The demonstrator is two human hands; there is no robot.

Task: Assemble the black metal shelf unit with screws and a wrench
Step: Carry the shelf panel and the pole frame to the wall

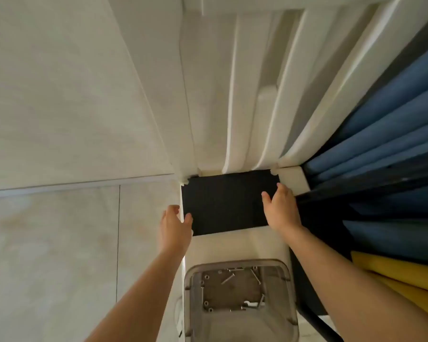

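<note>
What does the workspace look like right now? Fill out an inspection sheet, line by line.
Surface: white table, a bare strip showing between panel and container.
Job's things: black shelf panel lying flat at the table's far end; clear plastic container nearer the person, holding loose screws and nuts. No wrench seen.
Clutter: nothing seen.
Grippers: left hand grips the panel's left edge, thumb on top; right hand grips its right edge.
Cables: nothing seen.
Surroundings: pale tiled floor, white moulded wall panelling, blue curtain, yellow fabric at right.
</note>
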